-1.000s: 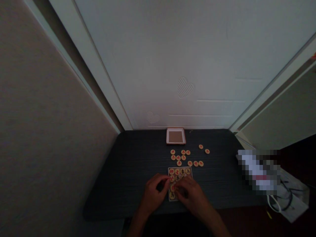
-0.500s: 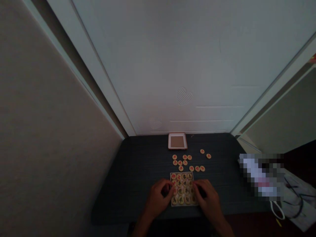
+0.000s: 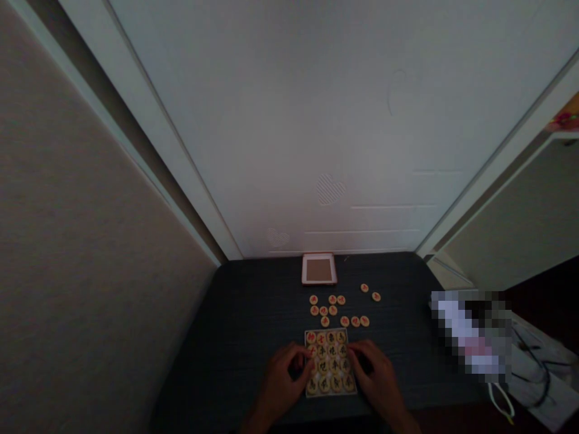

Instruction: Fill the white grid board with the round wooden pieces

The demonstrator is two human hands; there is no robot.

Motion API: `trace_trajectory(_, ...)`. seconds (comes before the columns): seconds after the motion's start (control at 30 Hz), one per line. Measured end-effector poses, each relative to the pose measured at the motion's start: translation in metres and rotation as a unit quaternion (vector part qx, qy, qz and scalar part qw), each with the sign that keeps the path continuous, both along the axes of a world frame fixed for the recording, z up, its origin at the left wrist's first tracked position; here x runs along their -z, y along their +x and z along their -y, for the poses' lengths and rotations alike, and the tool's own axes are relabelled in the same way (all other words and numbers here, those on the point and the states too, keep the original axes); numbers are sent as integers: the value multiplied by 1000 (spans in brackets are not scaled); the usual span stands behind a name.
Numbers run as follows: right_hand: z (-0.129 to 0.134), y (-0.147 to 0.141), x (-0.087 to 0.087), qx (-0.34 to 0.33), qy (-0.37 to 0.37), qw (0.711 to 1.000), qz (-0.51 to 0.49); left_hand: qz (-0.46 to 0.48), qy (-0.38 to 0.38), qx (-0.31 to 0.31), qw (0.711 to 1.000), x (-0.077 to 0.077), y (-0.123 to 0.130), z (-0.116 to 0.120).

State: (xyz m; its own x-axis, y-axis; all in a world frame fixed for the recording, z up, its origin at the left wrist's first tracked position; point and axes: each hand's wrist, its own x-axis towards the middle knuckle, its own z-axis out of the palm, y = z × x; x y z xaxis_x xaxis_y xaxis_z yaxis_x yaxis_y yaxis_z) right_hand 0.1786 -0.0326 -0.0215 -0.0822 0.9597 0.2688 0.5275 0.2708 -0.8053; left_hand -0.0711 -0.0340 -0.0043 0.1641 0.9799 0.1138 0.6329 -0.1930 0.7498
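Observation:
A shallow box with a pale rim lies near the table's front, filled with rows of round Chinese chess pieces, some lettered red, others black. My left hand is at its left side, thumb and forefinger curled over the edge, partly covering the red-lettered pieces there. At the right side, my right hand has its thumb and forefinger bent against the edge. Both hands seem to grip the box; exact fingertip contact is dim. Beyond it, several loose red-lettered pieces lie scattered on the table.
The dark table meets a white panel at its far edge. Against that panel lies an open box lid with a brown inside. On the right are a blurred-out object, a white loop and dark cords.
The view has tilted, so everything sits slightly lower and further left. My right fingertips have drawn back a little from the box's right column. The loose pieces keep their places.

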Motion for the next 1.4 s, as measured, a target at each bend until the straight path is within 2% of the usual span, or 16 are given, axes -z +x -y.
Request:
trace_trajectory(0.13, 0, 1, -1, 7, -5, 1000, -1, 52, -20, -25, 998, -1, -2, -2)
trace_trajectory(0.3, -1, 1, 0, -3, -11, 1000, 9, 100, -18, -60, 993, -12, -6, -12)
trace_trajectory(0.43, 0, 2, 0, -9, -13, 1000, 10, 103, -3, -69, 992, -20, -9, -23)
trace_trajectory(0.53, 1, 1, -2, -7, -11, 1000, 12, 92, 7, -72, 993, -21, -10, -27)
trace_trajectory(0.8, 1, -1, -8, -10, -3, 1000, 17, 18, 30, 0, 999, -7, -9, -5)
trace_trajectory(0.97, 2, 0, -9, -25, -16, 999, 13, -26, 43, 24, 998, -7, -9, 3)
trace_trajectory(1.4, -1, 0, 2, -26, -16, 999, 30, -85, 47, 60, 993, -10, -12, 3)
